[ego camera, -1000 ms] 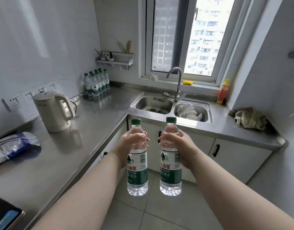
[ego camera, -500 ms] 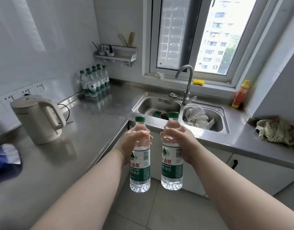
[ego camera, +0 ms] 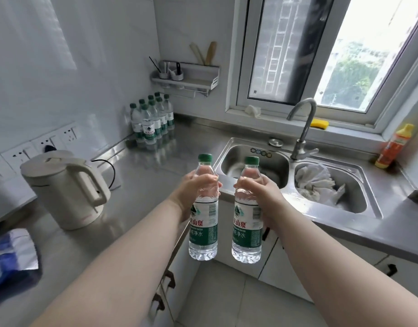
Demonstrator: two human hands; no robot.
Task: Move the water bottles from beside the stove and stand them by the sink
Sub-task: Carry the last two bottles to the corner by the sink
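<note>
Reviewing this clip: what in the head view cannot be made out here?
- Stove: nowhere in the head view.
- Cluster of bottles in the corner: rear ones overlap, so the count is uncertain.
- Blue packet: cut off by the left edge.
- Right sink basin: its floor is hidden by white cloth.
- Labels on the left bottle and right bottle: small print unreadable.

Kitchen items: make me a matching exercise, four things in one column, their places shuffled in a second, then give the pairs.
Things:
1. kettle
2. orange bottle
3. white cloth
4. yellow sponge

Places:
A. on the window sill
B. in the right sink basin
C. on the counter left of the hands, near the wall sockets
D. on the counter right of the sink, in the corner by the window

Pairs: 1-C, 2-D, 3-B, 4-A
</note>
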